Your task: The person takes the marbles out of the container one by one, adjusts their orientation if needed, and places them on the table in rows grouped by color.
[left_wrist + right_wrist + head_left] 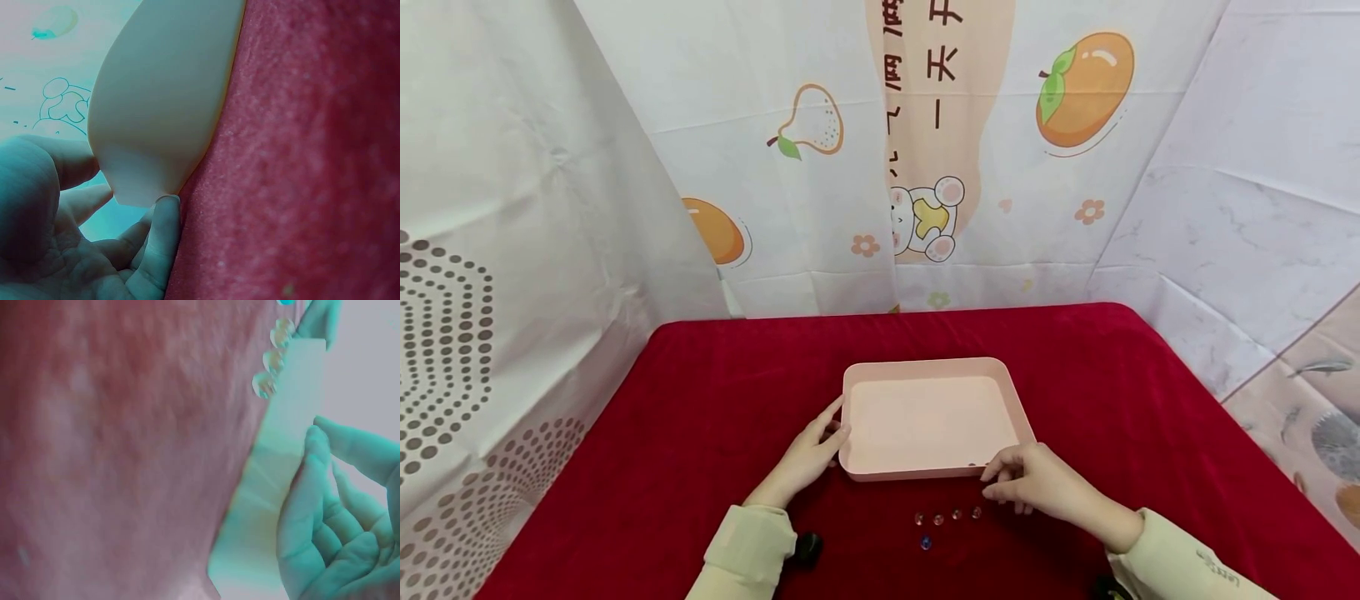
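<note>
A shallow pink tray (917, 368) lies on the table. At its left wall, my left hand (811, 454) holds the tray with fingers and thumb; the left wrist view has them bracketing the wall from rim to base. My right hand (1037, 479) is by the front right corner, fingers loosely bent, with nothing visible between them. Its fingertips overlap the tray wall (275, 481) in the right wrist view. Several clear glass marbles (938, 519) form a row in front of the tray, and a blue marble (926, 542) lies nearer me. Inside the front wall shows a small dark spot (972, 464).
Red velvet cloth (760, 375) covers the table. Behind it hangs a white curtain (820, 200) printed with fruit, and other hanging sheets close off both sides. A small black object (808, 550) sits beside the left sleeve.
</note>
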The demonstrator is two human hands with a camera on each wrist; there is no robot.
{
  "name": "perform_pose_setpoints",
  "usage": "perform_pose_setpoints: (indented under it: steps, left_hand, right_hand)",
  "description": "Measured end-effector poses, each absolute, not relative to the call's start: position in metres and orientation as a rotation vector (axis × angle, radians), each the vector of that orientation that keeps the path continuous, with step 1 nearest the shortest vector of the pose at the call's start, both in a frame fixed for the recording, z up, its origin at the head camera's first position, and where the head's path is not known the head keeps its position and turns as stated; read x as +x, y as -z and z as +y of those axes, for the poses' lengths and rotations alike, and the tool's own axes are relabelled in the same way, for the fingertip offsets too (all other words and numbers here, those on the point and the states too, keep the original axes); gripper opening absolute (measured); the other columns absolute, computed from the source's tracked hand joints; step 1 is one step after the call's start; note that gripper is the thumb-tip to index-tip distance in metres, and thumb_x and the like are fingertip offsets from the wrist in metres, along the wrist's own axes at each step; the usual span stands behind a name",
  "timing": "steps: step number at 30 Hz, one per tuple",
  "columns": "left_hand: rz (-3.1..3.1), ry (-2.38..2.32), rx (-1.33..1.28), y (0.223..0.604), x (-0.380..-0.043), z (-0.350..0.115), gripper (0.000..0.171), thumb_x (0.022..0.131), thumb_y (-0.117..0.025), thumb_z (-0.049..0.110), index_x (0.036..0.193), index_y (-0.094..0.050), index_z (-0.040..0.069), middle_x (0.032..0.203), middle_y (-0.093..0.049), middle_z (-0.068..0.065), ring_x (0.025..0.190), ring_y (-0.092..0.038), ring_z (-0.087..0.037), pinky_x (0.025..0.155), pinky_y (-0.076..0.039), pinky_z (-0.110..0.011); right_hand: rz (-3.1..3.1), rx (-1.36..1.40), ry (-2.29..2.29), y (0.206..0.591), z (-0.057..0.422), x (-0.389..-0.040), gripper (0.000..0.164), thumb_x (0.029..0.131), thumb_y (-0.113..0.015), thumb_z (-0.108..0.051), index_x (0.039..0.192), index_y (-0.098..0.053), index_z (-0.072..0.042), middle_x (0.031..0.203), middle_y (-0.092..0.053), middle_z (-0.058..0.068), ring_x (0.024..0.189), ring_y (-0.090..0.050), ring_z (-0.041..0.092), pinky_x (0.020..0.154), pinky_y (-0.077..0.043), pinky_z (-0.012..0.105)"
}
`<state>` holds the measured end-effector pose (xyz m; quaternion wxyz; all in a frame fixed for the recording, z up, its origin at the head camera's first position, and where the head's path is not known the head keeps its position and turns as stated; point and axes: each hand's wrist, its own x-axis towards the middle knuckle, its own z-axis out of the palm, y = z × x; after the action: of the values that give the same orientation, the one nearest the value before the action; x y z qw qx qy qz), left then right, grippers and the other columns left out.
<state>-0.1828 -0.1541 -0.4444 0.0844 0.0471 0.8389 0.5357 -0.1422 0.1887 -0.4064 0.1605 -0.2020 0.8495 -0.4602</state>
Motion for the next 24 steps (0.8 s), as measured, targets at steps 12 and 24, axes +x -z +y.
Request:
perform_pose_setpoints:
  steps: [12, 24]
  left_hand:
    - [2.510, -1.605, 0.133, 0.444, -0.182, -0.155, 0.058, 0.103, -0.055, 0.021, 0.155, -0.034, 0.013, 0.118, -0.056, -0.015, 0.091, -0.059, -0.019, 0.068, -0.055, -0.037]
    - [2.491, -1.607, 0.144, 0.444, -0.182, -0.155, 0.059, 0.102, -0.056, 0.023, 0.156, -0.033, 0.014, 0.118, -0.057, -0.015, 0.088, -0.058, -0.018, 0.067, -0.054, -0.033]
  right_hand:
    - [2.751, -0.450, 1.139, 0.395, 0.208, -0.161, 0.008, 0.084, -0.076, -0.016, 0.087, -0.075, -0.009, 0.064, -0.064, 0.003, 0.047, -0.050, 0.008, 0.045, -0.048, 0.026]
    - [2.825, -0.410, 0.963, 0.395, 0.220, -0.172, 0.007, 0.085, -0.076, -0.019, 0.085, -0.076, -0.013, 0.064, -0.065, -0.003, 0.056, -0.050, 0.006, 0.054, -0.043, 0.022]
